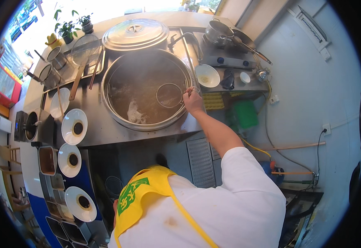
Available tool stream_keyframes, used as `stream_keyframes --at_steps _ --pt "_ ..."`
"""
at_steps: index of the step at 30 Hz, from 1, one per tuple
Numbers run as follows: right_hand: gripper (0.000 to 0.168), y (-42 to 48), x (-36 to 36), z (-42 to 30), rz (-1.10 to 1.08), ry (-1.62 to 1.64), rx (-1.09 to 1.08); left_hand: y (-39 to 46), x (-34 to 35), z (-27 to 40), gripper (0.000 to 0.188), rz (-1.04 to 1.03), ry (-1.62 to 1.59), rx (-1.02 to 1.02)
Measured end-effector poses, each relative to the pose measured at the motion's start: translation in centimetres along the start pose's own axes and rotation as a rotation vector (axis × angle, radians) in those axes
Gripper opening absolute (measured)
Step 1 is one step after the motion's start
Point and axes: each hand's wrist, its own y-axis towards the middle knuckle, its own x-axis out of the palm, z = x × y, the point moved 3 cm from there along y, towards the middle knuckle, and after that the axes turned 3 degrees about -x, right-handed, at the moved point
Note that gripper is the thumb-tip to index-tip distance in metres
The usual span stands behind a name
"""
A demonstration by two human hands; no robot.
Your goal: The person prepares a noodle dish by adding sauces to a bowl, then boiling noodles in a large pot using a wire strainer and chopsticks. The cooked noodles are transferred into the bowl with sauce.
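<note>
My right hand (192, 100) is at the right rim of a large round steel pot (148, 126), its fingers closed on the handle end of a round wire strainer (169, 95). The strainer's ring lies inside the pot, in steaming brown liquid (146, 77). Pale foam (134, 113) floats near the pot's front side. Behind the pot is a wide steel lid (135, 32). Of my left hand or arm, only a sliver of skin shows beside the yellow apron (146, 192); the rest is hidden.
White bowls with dark sauce (78, 127) line the left side. Noodle strainers (50, 77) and a wooden-handled skimmer (76, 82) rest on a tray at the back left. A curved faucet (196, 43) rises right of the pot, beside a gas stove (230, 61) carrying a saucepan (219, 32).
</note>
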Motion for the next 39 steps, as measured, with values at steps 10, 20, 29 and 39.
stream_keyframes --at_steps 10,20,29,39 --pt "0.018 0.2 0.4 1.5 0.079 0.048 -0.054 -2.0 -0.3 -3.7 0.024 0.006 0.022 0.028" --pt "0.02 0.0 0.0 2.4 0.062 0.042 -0.04 -3.9 0.3 -5.1 0.024 0.003 -0.05 -0.024" --pt "0.021 0.8 0.2 2.8 0.003 0.143 -0.025 -3.7 1.0 -3.6 0.023 0.038 0.011 0.047" --pt "0.028 1.8 -2.8 -0.5 -0.333 -0.024 -0.105 -3.5 0.8 -5.2 0.019 0.042 -0.006 0.043"
